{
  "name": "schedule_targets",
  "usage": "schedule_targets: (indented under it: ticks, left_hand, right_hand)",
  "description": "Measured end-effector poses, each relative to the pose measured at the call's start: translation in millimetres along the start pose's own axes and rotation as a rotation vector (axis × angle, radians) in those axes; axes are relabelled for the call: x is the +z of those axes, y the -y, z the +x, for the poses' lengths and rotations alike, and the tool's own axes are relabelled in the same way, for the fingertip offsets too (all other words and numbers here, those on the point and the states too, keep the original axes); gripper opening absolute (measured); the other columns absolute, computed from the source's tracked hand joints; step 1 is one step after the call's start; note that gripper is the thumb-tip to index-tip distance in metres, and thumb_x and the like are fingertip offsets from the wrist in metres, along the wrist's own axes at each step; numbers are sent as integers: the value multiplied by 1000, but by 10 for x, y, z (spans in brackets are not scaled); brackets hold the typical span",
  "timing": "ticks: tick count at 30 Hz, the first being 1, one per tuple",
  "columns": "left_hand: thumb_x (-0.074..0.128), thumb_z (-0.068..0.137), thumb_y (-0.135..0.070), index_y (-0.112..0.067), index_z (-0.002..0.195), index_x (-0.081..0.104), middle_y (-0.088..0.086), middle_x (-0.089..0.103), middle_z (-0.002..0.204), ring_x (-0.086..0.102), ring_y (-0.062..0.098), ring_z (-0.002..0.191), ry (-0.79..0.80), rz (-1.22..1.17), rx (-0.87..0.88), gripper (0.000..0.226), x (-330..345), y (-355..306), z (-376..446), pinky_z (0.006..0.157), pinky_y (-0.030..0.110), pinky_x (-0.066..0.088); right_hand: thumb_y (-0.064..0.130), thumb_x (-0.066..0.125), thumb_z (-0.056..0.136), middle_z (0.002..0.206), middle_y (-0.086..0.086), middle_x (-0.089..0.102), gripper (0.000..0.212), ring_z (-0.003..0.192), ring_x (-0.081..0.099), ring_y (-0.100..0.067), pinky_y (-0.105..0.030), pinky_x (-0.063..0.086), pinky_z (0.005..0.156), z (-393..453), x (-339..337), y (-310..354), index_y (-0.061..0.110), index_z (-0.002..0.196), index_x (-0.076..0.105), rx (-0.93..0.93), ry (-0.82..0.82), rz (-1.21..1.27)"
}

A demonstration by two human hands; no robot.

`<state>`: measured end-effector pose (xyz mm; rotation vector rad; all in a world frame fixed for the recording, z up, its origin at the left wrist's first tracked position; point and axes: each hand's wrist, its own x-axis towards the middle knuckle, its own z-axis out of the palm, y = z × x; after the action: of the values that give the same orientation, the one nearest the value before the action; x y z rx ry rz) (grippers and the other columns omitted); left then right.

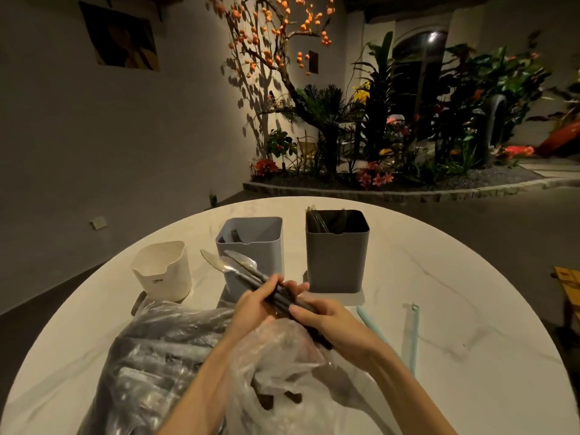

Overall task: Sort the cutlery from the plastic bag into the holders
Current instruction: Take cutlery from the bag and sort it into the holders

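The cutlery (251, 279) is lying now as a small bundle across both my hands, above the table (439, 293) and just in front of the light grey holder (251, 240). My left hand (254, 306) is curling its fingers around the dark handles from the left, and my right hand (320, 315) is gripping the same handles lower down, thumb on top. So both hands are grasping the bundle; neither is free.

The long axis of the bundle is running diagonally: the handles are pointing down and to the right, toward me, and the shiny ends, a knife blade and a spoon bowl as far as I can tell, are pointing up and to the left, toward the gap between the white holder (163, 271) and the light grey one.

I am judging that the task is in an early or middle part. The dark grey holder (337, 252) is already showing several pieces, the light grey one a few dark handles, and in the white one I am seeing nothing. The plastic bag (175, 356) beside my arms is looking full of more cutlery, so much sorting is waiting.
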<state>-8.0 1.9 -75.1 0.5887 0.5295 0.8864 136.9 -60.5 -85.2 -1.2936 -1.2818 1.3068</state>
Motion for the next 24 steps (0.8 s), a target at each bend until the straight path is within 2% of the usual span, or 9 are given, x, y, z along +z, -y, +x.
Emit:
schedule_targets:
  ticks: [4, 6, 8, 10, 12, 14, 17, 20, 24]
  left_hand:
    - [58, 91, -20, -7, 103, 58, 21, 73, 107, 72, 36, 103, -6, 63, 69, 17, -7, 14, 43, 102, 54, 49]
    - [54, 98, -20, -6, 106, 57, 22, 73, 110, 73, 34, 103, -11, 55, 68, 16, 21, 34, 63, 96, 51, 55]
    - [49, 103, -20, -6, 105, 56, 22, 73, 110, 73, 33, 101, -20, 57, 71, 16, 12, 48, 78, 84, 46, 61]
    - [51, 102, -20, -6, 103, 57, 21, 73, 107, 71, 35, 108, -27, 29, 71, 15, -10, 47, 74, 88, 48, 60]
    - [53, 100, -19, -6, 96, 58, 21, 72, 98, 68, 37, 112, -53, -54, 87, 15, -30, 31, 63, 99, 52, 53]
    - [51, 102, -19, -7, 89, 57, 19, 69, 88, 67, 37, 105, -84, -156, 120, 19, -33, -4, 55, 101, 53, 48]
    - [51, 102, -21, -9, 85, 55, 10, 60, 72, 70, 29, 81, -100, -196, 163, 22, -87, -47, 95, 96, 50, 51]
    - [53, 99, -25, -10, 81, 53, 4, 48, 61, 58, 19, 60, -94, -183, 171, 23, -140, -43, 127, 86, 43, 50]
    - [57, 90, -28, -12, 81, 53, 2, 38, 62, 42, 15, 56, -3, -82, 213, 18, -133, -16, 93, 75, 34, 45]
  right_hand:
    - [34, 59, 99, 107, -10, 73, 22, 104, 67, -34, -42, 56, 89, 3, -48, -25, 28, 116, 73, -22, -41, 15]
    - [36, 59, 99, 104, -6, 74, 21, 98, 69, -28, -36, 55, 86, 14, -68, -50, 31, 114, 74, 0, -52, 31]
    - [36, 61, 98, 105, -4, 74, 21, 102, 69, -26, -37, 55, 93, 29, -87, -72, 31, 113, 74, 32, -50, 78]
    - [33, 66, 95, 109, -8, 74, 22, 102, 68, -25, -38, 54, 96, 28, -100, -77, 27, 114, 75, 47, -20, 127]
    - [24, 75, 88, 107, -14, 73, 25, 92, 67, -22, -38, 55, 90, 13, -135, -86, 20, 113, 75, 71, -10, 152]
    - [14, 79, 84, 94, -13, 73, 29, 77, 67, -18, -30, 56, 75, -19, -204, -87, 9, 112, 72, 132, -24, 139]
    - [19, 79, 85, 87, -7, 75, 30, 67, 64, -13, -20, 51, 60, -85, -299, -58, 7, 111, 70, 178, -53, 0]
    - [28, 78, 86, 84, -4, 77, 21, 60, 59, -9, -14, 44, 52, -135, -320, -24, 12, 99, 76, 207, -97, -174]
    - [35, 75, 87, 79, 0, 77, 19, 60, 63, -12, -15, 48, 56, -184, -349, -17, 16, 89, 80, 162, -167, -248]
